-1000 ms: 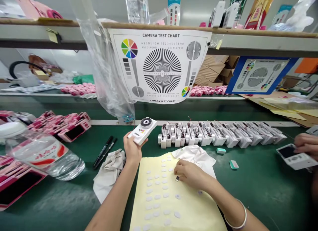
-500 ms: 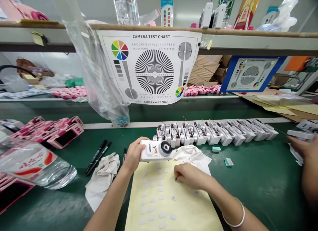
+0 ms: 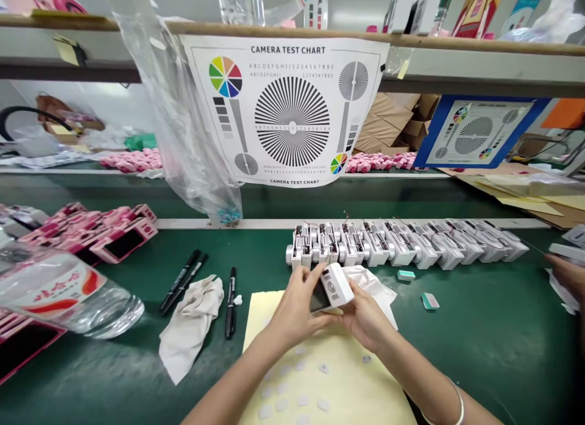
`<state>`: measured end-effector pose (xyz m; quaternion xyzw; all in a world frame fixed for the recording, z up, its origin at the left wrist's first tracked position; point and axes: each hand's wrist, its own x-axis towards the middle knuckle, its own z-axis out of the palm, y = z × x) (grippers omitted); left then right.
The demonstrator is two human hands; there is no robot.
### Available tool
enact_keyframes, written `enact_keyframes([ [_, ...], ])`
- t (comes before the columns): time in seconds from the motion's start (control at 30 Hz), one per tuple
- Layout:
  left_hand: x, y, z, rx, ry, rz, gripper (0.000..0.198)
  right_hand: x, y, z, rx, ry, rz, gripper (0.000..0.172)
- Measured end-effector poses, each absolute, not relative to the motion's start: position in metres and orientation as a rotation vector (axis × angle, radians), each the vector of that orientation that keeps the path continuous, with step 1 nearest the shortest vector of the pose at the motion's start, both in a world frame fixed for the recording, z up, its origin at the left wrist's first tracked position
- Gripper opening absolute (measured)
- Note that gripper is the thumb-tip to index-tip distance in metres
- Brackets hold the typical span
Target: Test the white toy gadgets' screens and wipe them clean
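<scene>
White camera (image 3: 337,286), gripped by left hand (image 3: 295,303) and right hand (image 3: 367,320), partly hides white cloth (image 3: 379,291).

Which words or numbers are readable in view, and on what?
"CAMERA TEST CHART", top and bottom: hanging chart
"ABCDEFGHIJ1234567890": same chart, upper row
"娃哈哈": bottle label
Too small or blurred: hanging chart's finer print, blue-backed chart, upright sign, held camera, black pens, pouch

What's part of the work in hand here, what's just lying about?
Likely in the work:
White boxy camera with dark screen, in the left hand, right hand at its edge
Yellow paper sheet beneath, bearing small whitish pieces
Perhaps the row of open white camera bodies

Seemingly lying about:
Clear plastic bottle, red-and-white label
Three black markers
Crumpled off-white cloth beside them
</scene>
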<state>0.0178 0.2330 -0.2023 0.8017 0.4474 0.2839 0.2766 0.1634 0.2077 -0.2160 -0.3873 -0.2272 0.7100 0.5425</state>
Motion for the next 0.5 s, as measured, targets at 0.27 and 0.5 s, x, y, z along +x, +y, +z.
enact_keyframes([
  [0.27, 0.017, 0.244, -0.217, 2.236, 1.123, 0.914, 0.069, 0.170, 0.209, -0.218, -0.960, -0.738, 1.575, 0.036],
  [0.5, 0.017, 0.243, -0.211, 2.064, 1.415, 0.894, 0.065, 0.177, 0.212, -0.216, -1.052, -1.138, 1.160, 0.022],
])
